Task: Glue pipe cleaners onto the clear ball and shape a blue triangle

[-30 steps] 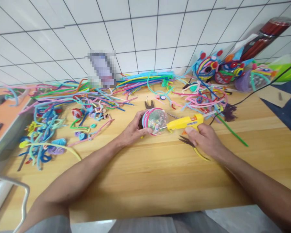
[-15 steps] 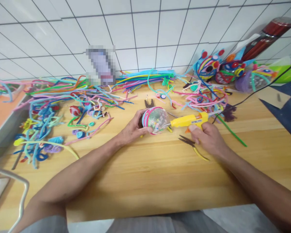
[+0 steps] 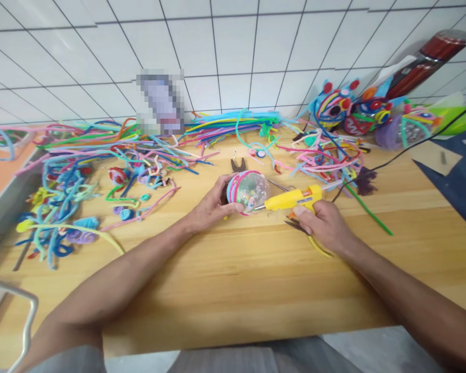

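My left hand (image 3: 217, 203) is closed around a clear plastic ball (image 3: 256, 190) partly wrapped in pink and blue pipe cleaners. Bits of colour show inside or behind its clear wall. In my right hand (image 3: 321, 221) is a yellow hot glue gun (image 3: 291, 199), with a finger at its orange trigger. The gun's metal nozzle points left, at the lower right side of the ball; whether it touches cannot be told. Yellow-handled pliers (image 3: 319, 245) lie just below the gun, partly under my right hand. The dark jaws of another tool (image 3: 238, 166) stick out behind the ball.
Loose pipe cleaners (image 3: 58, 202) lie in a tangle at left, with more bundles (image 3: 233, 124) along the tiled wall. Decorated balls (image 3: 332, 106) and a red cylinder (image 3: 431, 62) stand at back right. A black cord (image 3: 407, 147) crosses the right side.
My right hand has moved the glue gun slightly left and down, so its nozzle sits lower along the ball. The left hand and ball have barely moved.
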`<act>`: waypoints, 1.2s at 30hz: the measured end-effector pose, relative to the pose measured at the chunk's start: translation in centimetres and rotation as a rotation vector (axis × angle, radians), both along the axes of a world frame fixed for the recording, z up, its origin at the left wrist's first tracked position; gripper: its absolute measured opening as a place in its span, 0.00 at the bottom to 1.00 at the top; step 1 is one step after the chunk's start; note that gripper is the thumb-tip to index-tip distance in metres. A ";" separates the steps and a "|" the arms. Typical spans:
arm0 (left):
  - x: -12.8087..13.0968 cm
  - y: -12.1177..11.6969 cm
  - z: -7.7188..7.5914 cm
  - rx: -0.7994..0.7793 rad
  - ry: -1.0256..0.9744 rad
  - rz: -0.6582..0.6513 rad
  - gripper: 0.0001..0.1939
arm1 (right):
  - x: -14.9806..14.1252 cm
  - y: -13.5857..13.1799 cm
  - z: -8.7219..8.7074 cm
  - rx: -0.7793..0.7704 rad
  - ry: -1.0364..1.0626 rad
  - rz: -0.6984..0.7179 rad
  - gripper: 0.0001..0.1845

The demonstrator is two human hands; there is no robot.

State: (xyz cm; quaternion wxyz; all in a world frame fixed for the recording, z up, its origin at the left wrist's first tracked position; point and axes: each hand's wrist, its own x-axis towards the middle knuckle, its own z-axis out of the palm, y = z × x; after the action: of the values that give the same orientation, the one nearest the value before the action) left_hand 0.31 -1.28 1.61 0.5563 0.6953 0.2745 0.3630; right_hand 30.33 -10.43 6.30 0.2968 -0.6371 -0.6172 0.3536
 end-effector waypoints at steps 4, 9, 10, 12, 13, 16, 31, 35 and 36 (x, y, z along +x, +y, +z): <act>0.0 0.0 0.2 0.007 0.011 0.000 0.41 | -0.1 0.0 0.0 0.017 0.066 0.010 0.35; -0.1 0.0 0.2 0.028 0.035 0.008 0.41 | -0.3 0.1 0.6 0.071 -0.099 0.002 0.31; -0.1 0.0 0.2 0.025 0.032 0.007 0.41 | -0.2 0.1 0.8 0.069 -0.112 0.001 0.31; -0.1 0.0 0.2 0.016 0.025 0.004 0.41 | 0.3 0.2 1.0 0.040 -0.089 0.003 0.32; -0.1 0.0 0.2 0.012 0.022 0.002 0.41 | 0.6 0.3 1.0 0.021 -0.066 0.003 0.33; 0.0 0.0 0.1 0.015 0.014 -0.002 0.41 | 1.3 0.4 1.0 -0.003 -0.053 -0.009 0.33; -0.1 0.1 0.0 0.038 0.031 0.003 0.42 | 0.8 0.1 1.2 0.032 -0.133 -0.017 0.32; 0.0 0.1 0.1 0.044 0.043 0.014 0.42 | 0.5 0.1 1.4 0.045 -0.117 0.014 0.29; 0.0 0.0 0.2 0.041 0.041 0.013 0.42 | 0.5 0.2 1.4 0.044 -0.115 0.005 0.29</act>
State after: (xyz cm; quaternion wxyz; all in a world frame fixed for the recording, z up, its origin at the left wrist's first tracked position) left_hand 0.29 -1.24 1.78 0.5338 0.7120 0.2829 0.3578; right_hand 30.83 -10.27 7.73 0.2741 -0.6481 -0.6424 0.3034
